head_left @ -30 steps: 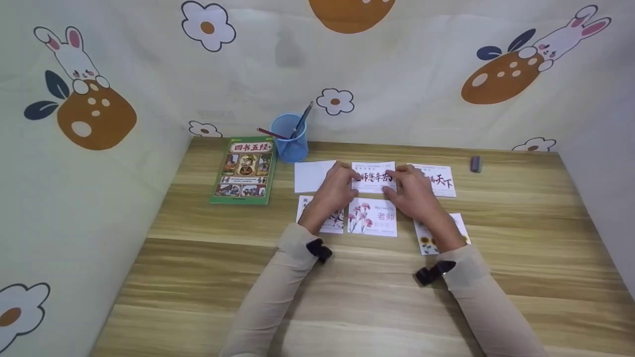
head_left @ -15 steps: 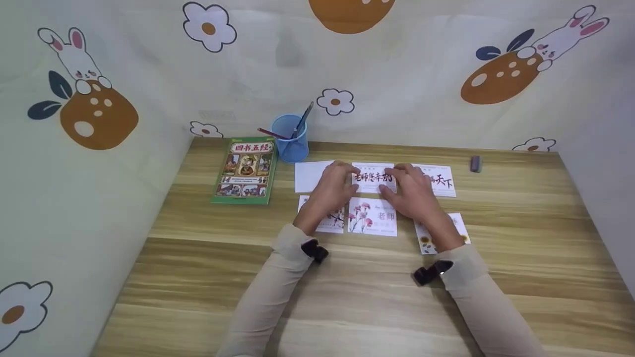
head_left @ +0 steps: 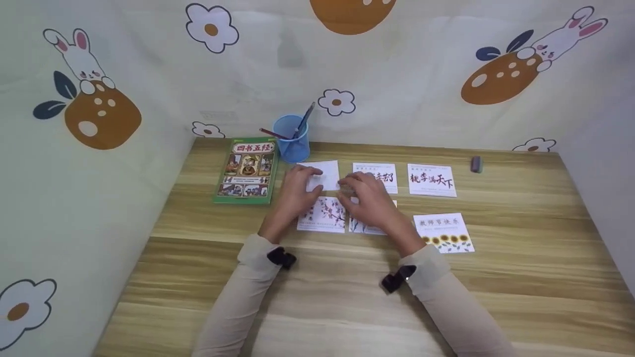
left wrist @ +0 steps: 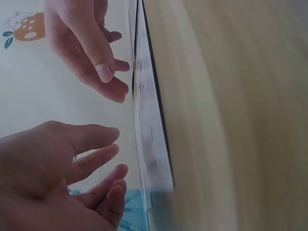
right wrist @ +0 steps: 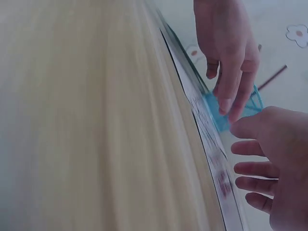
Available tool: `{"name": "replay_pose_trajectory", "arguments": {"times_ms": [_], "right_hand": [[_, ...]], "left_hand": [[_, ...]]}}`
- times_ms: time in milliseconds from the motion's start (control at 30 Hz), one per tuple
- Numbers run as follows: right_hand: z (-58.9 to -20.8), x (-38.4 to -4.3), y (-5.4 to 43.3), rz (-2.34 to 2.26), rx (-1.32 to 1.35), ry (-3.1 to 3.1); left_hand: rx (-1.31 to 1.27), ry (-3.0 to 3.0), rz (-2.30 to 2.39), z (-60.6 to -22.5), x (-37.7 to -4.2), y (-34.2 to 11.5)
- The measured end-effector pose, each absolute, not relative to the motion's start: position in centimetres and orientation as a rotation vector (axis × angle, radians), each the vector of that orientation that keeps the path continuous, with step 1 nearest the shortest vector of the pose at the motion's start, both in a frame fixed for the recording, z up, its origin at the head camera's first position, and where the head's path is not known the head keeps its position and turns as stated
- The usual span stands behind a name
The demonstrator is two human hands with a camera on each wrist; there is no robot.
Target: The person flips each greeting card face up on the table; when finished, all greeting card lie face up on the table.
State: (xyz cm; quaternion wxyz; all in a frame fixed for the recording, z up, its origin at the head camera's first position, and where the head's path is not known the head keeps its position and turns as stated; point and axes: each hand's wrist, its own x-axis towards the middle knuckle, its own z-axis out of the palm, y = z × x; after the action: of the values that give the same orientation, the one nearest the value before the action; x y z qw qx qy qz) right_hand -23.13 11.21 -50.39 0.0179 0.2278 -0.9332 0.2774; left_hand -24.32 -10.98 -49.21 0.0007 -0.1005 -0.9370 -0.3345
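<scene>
In the head view, a white card (head_left: pixel 327 173) with no clear print lies at the left of the back row, between my two hands. My left hand (head_left: pixel 295 191) is at its left edge, fingers loosely bent. At its right edge is my right hand (head_left: pixel 369 201), partly covering a calligraphy card (head_left: pixel 387 178) and a flower card (head_left: pixel 361 228). Both hands, left (left wrist: pixel 62 168) and right (left wrist: pixel 84 43), show nothing gripped in the left wrist view. Whether the fingertips touch the card is unclear. A blossom card (head_left: pixel 322 215) lies just in front of it.
Farther right are another calligraphy card (head_left: pixel 431 180) and a sunflower card (head_left: pixel 444 234). A green-edged book (head_left: pixel 246 171) lies at the left beside a blue mesh pen cup (head_left: pixel 292 144). A small dark eraser-like block (head_left: pixel 476 164) sits at the back right.
Both hands have moved left from the middle calligraphy card to the plain white card. That white card now sits slightly tilted. The right calligraphy card and sunflower card are uncovered.
</scene>
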Motion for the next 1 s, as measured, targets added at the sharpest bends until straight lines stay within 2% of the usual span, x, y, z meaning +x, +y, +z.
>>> {"name": "replay_pose_trajectory", "arguments": {"times_ms": [333, 533, 733, 1000], "right_hand": [[-50.4, -22.2, 9.0, 0.813, 0.798, -3.044], [-50.4, -22.1, 9.0, 0.872, 0.774, -3.039], [-50.4, -22.2, 8.9, 0.94, 0.719, -3.045], [-50.4, -22.8, 8.6, 1.007, 0.607, -2.935]], "left_hand": [[-0.037, -3.115, -1.02, -49.3, -23.9, -12.1], [-0.081, -3.103, -1.058, -49.1, -24.0, -11.8], [-0.107, -2.836, -1.288, -48.7, -24.1, -11.9], [-0.404, -2.436, -1.799, -48.1, -24.0, -11.0]]}}
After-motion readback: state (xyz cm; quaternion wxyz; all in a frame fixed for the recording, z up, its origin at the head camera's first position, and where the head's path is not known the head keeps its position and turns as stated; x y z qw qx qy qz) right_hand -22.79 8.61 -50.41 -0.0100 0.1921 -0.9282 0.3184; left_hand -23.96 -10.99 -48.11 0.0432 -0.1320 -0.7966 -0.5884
